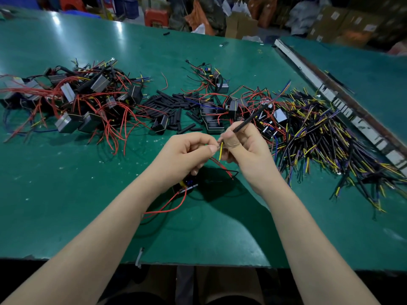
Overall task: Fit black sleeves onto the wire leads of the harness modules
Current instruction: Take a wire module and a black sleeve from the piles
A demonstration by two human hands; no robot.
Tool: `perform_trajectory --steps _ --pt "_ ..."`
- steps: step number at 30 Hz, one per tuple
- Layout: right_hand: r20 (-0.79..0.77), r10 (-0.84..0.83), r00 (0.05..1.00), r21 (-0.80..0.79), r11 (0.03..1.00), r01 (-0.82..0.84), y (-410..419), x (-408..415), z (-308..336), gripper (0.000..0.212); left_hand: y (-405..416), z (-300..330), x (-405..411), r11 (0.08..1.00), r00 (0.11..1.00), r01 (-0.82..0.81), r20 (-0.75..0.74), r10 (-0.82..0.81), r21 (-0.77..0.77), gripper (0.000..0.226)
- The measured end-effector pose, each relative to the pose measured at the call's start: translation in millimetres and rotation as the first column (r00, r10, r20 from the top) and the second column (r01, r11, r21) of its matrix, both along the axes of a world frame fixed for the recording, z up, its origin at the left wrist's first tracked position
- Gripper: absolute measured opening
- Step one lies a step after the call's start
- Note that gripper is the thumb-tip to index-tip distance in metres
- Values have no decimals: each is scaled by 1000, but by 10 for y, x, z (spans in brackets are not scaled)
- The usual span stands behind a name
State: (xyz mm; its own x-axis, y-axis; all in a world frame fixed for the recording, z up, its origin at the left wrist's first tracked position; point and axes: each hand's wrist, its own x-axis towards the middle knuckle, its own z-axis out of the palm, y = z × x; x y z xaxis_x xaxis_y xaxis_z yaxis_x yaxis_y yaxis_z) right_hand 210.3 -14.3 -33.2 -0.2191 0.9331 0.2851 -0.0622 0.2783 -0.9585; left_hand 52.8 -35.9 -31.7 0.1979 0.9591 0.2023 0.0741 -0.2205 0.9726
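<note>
A scuffed green table (92, 190) is standing before stacked cardboard boxes (240, 25). The left hand (187, 154) is pinching a yellow wire (221, 150) above the table; the right hand (244, 146) is gripping a thin black sleeve (248, 119). Glossy sleeve tubes (169, 104) are lying heaped between tangled red-wired modules (72, 100).

the left hand (187, 150) covers most of a module (185, 186) under it; only a dark corner and a red lead show. where its fingertips meet the right hand (242, 148), the pinch is too small to tell what is held besides a yellow wire (221, 150). the black lead (248, 119) rising from the right hand blurs at its far end against the wire pile (330, 137). the left pile (66, 100) runs off the picture's left edge. the room beyond the table (110, 194) is dark and blurred. both forearms are cut by the bottom edge.
</note>
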Motion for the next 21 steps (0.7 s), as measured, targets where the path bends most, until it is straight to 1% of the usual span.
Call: perform_trajectory --steps 6,10,15,18,21 --pt "-25 -90 996 -119 989 86 8 -54 -25 8 -13 -58 107 985 983 -170 69 168 28 20" --pt "-75 -91 993 -147 986 79 0 -85 -35 9 -30 -81 141 967 966 -247 89 241 58 19" --pt "-71 -93 993 -159 984 80 -28 -151 -50 12 -37 -109 155 920 928 -370 20 371 125 18" --pt "-85 -87 993 -166 984 72 -39 -157 -44 13 -42 -120 153 904 915 -393 -30 403 167 17" --pt "-73 -73 995 -137 989 63 -41 -146 -53 13 -46 -130 154 892 900 -410 -76 429 191 13"
